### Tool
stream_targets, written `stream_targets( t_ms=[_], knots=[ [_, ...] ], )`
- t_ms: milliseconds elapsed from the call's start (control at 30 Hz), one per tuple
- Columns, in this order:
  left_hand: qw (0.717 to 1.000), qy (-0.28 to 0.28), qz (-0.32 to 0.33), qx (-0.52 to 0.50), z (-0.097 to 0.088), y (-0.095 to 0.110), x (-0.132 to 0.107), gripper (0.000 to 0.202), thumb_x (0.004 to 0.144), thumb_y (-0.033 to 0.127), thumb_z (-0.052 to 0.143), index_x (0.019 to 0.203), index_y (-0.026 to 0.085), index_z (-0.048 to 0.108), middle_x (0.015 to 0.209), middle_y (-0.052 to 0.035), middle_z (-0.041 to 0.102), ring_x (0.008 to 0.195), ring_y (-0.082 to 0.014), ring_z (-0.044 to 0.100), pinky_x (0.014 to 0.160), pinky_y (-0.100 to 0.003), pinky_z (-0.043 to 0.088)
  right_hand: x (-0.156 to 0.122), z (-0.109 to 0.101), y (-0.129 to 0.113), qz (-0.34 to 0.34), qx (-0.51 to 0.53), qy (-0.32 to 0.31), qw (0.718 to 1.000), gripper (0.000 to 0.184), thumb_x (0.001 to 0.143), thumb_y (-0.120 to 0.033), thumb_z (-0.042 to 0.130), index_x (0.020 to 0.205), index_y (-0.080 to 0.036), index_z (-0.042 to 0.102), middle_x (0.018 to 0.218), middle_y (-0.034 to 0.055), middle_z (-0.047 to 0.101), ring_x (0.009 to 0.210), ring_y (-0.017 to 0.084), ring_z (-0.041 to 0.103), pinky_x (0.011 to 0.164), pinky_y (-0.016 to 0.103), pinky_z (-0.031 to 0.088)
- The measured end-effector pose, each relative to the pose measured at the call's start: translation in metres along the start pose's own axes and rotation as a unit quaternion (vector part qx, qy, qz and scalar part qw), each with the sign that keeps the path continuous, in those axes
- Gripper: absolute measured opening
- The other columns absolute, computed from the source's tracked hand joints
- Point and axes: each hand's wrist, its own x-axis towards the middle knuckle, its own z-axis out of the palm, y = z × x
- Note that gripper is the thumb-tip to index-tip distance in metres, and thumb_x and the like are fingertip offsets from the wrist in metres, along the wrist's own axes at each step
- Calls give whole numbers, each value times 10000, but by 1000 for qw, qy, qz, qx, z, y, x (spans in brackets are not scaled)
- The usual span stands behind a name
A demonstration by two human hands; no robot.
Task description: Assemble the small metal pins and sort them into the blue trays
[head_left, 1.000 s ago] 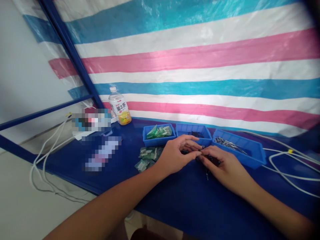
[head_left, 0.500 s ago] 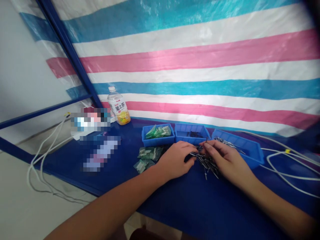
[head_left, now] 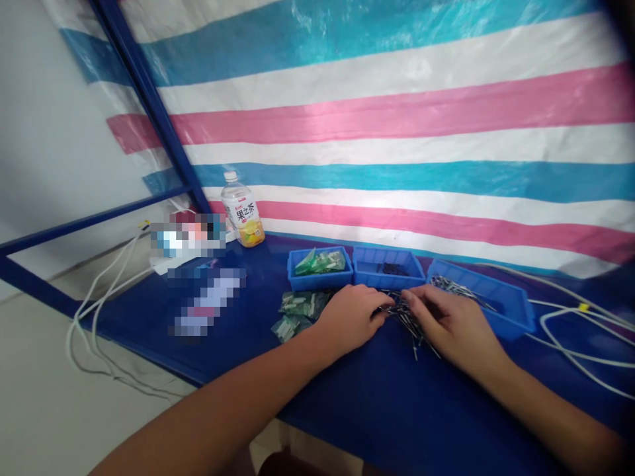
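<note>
A loose pile of thin metal pins (head_left: 407, 316) lies on the blue tabletop (head_left: 397, 396) between my hands. My left hand (head_left: 348, 318) rests on the table with curled fingertips at the pile's left side. My right hand (head_left: 454, 324) lies over the pile's right side, its fingers among the pins. Behind them stand several blue plastic bins: one with green packets (head_left: 320, 262), one with dark small parts (head_left: 387, 266), and one with more metal pins (head_left: 496, 299). Small green plastic packets (head_left: 300, 311) lie next to my left hand.
A tea drink bottle (head_left: 243, 211) stands at the back left, near a blurred power strip (head_left: 188, 239) and a blurred flat item (head_left: 211, 301). White cables (head_left: 570, 337) lie at the right. A striped tarp and blue metal frame rise behind.
A spread of metal pins now lies between my hands, where one second ago they held a small dark clump. My hands have moved slightly apart, and the view has shifted a little.
</note>
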Motion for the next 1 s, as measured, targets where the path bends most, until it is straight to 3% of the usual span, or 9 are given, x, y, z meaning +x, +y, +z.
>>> stream_targets(
  t_ms=[367, 567, 733, 867, 933, 1000],
  knots=[
    [996, 60, -25, -53, -7, 5, 2, 178, 986, 232, 676, 1093, 211, 817, 1146, -60, 837, 1067, -260, 750, 980, -410, 560, -15, 0, 1, -48, -22, -37, 998, 243, 1104, -434, 546, 1071, -291, 740, 947, 25, 789, 769, 205, 733, 669, 341, 543],
    [981, 113, -22, -158, -13, 13, 2, 156, 953, 223, 712, 1065, 212, 820, 1109, -47, 844, 1042, -243, 767, 1006, -389, 572, -12, 1, 2, -120, -15, 15, 993, 122, 1073, -336, 611, 1144, -279, 692, 1126, 64, 763, 1004, 243, 736, 869, 377, 568],
    [969, 106, -26, -221, -17, 14, 2, 162, 950, 233, 738, 1081, 213, 832, 1111, -41, 847, 1031, -221, 781, 1022, -352, 574, -13, 2, 10, -94, -16, -1, 995, 60, 1054, -316, 622, 1068, -282, 670, 1052, 47, 750, 856, 213, 712, 720, 340, 545],
    [959, 83, -47, -266, -19, 17, 3, 222, 962, 291, 744, 1150, 202, 822, 1133, -58, 844, 1023, -223, 788, 944, -326, 592, -14, 4, 9, -69, 0, -9, 998, 52, 1029, -324, 648, 1025, -274, 633, 968, 35, 727, 757, 192, 674, 667, 326, 531],
    [955, 72, -61, -281, -19, 19, 2, 321, 958, 310, 751, 1260, 206, 786, 1099, -55, 846, 970, -215, 785, 893, -316, 595, -15, 4, 5, -41, 30, -4, 999, 125, 1009, -317, 661, 1118, -273, 617, 925, 22, 711, 684, 176, 645, 613, 311, 525],
    [955, 71, -76, -278, -18, 19, 2, 453, 940, 344, 778, 1370, 210, 729, 1008, -39, 846, 841, -190, 760, 813, -300, 586, -14, 4, 1, -23, 68, 2, 997, 344, 997, -299, 655, 1331, -270, 574, 925, 15, 706, 650, 169, 635, 593, 303, 536]
  ],
)
